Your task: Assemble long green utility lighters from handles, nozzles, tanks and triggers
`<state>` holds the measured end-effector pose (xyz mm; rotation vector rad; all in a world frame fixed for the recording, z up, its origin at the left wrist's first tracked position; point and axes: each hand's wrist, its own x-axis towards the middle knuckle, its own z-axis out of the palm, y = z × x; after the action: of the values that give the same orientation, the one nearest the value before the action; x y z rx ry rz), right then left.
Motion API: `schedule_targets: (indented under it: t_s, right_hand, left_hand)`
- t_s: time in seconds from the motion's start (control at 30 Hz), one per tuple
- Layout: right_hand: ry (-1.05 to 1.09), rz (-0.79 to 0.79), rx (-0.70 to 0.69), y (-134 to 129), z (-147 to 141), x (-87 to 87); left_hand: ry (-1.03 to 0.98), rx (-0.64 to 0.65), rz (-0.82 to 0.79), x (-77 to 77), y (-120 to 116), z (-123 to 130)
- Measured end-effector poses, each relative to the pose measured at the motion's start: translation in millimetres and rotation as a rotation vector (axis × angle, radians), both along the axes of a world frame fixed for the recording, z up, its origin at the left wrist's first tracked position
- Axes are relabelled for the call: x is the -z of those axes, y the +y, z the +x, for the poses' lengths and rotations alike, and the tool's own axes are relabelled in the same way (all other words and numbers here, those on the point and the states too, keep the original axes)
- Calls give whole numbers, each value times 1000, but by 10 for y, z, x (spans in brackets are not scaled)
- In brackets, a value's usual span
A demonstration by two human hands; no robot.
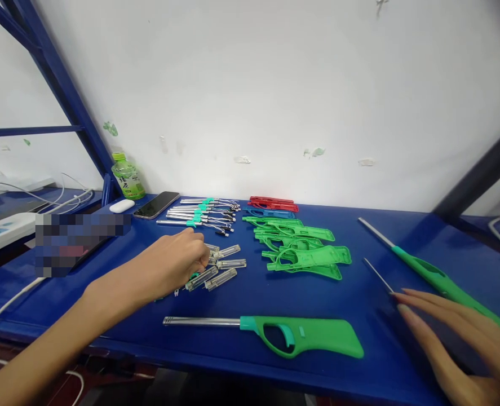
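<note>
My left hand [184, 259] is closed over the left side of a cluster of clear plastic fuel tanks [231, 263]. A bit of teal plastic [194, 276] shows beneath its curled fingers; what they hold is hidden. At the right, the thumb and fingertips of my right hand [456, 338] come together at the near end of a thin metal rod [377, 274], whose other end points away to the left. A whole green gas lighter [330, 336] lies in front, its metal nozzle pointing left. Another green lighter [427, 273] lies slanted beyond my right hand, partly covered by it.
Several metal nozzles with teal triggers and wires [197, 213] lie at the back. Green shell halves [313, 256], red shells [273, 203] and blue ones [270, 212] lie in the middle. A phone [156, 204], white case [122, 206] and drink bottle [128, 177] stand left, before the wall.
</note>
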<state>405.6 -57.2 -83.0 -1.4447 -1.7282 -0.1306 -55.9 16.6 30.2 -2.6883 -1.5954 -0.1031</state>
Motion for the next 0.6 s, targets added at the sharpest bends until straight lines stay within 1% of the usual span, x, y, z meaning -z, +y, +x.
schedule_targets:
  t_s: [0.03,0.13,0.2,0.27,0.33,0.4,0.5,0.6]
  right_hand:
    - [-54,24,-55,-26,-31,5]
    - [-225,94,-289,-78,-226,-28]
    - [-293,124,-367,-74,-419,-106]
    - [-316,116,-399,-42,-601,-211]
    - [-303,102,-416,-4,-721,-309]
    - [-269,92,-429,20,-765,-375]
    - [-237,56,-457,19,-748,-422]
    - [-230,-50,-477,16,-746,-444]
  left_hand:
    - [7,5,-7,24,21,-13]
    - [24,10,-14,122,74,-60]
    - [30,14,-14,170,95,-80]
    - [33,25,-17,178,109,-76]
    - [33,35,-19,143,116,-49]
    - [21,29,-7,71,110,-9]
    - [-41,0,58,-71,46,46]
    - [-146,-13,137,-178,-94,103]
